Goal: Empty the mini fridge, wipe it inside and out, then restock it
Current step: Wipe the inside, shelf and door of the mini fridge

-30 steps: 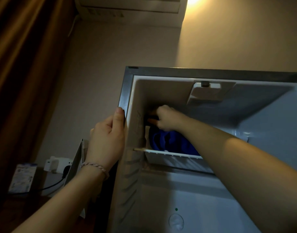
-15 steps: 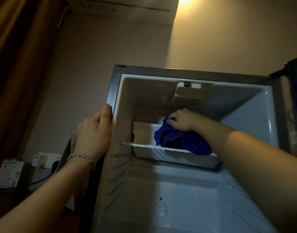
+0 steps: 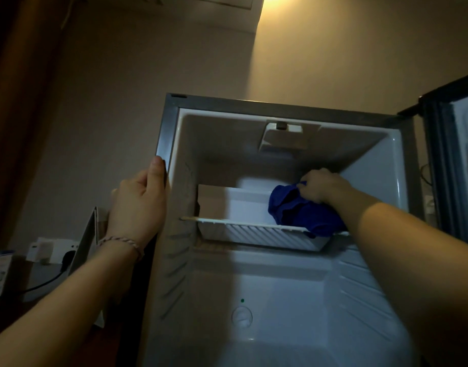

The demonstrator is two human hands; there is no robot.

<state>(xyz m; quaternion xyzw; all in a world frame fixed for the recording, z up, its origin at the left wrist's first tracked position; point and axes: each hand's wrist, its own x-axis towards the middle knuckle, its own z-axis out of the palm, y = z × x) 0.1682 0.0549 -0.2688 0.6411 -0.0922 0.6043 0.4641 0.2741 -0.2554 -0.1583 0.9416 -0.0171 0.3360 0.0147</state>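
Right hand [image 3: 321, 185] grips blue cloth [image 3: 301, 210] in tray's [image 3: 254, 234] right end inside the emptied mini fridge [image 3: 172, 133], left hand [image 3: 139, 205] clamps the frame: wipe corners with short overlapping strokes.

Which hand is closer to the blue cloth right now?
Right. The right hand grips the blue cloth inside the fridge; the left hand holds the fridge's outer left edge, apart from it.

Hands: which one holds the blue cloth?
The right hand, inside the fridge, grips the blue cloth; the left hand holds the fridge's outer edge.
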